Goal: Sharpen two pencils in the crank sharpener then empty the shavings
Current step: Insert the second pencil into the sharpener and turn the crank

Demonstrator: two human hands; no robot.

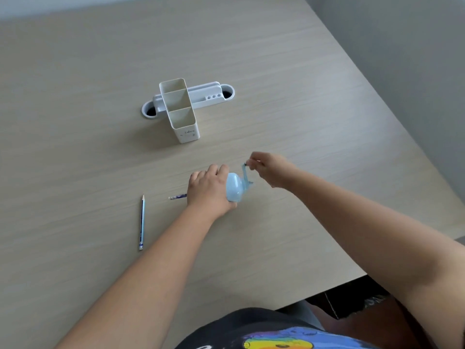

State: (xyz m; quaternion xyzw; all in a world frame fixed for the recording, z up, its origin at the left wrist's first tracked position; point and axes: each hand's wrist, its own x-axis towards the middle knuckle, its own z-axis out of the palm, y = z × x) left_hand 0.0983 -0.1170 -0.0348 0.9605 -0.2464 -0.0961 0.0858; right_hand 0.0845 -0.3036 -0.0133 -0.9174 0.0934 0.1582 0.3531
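In the head view, the light-blue crank sharpener (pixel 235 186) sits just below the middle of the frame on the pale wood-grain tabletop (pixel 302 109). The left hand (pixel 210 188) is wrapped over the sharpener's left side, closed around its body and pressing it down. The right hand (pixel 270 168) pinches the tip of the crank handle (pixel 245 172) between thumb and fingers. A patterned pencil (pixel 177 196) pokes out to the left from under the left hand; its tip appears to be inside the sharpener, though the hand hides the opening. A second pencil (pixel 142 221), already pointed, lies alone at the lower left, well apart from the sharpener. A white desk organizer (pixel 180 110) stands in the upper middle, apparently empty. The sharpener looks like small, light, smooth plastic, so it would likely slide or tip under cranking unless held firmly by its body. The thin crank probably wants a light fingertip pinch at its end. The pencils are slim and stiff, best held along the shaft, sparing the brittle point.
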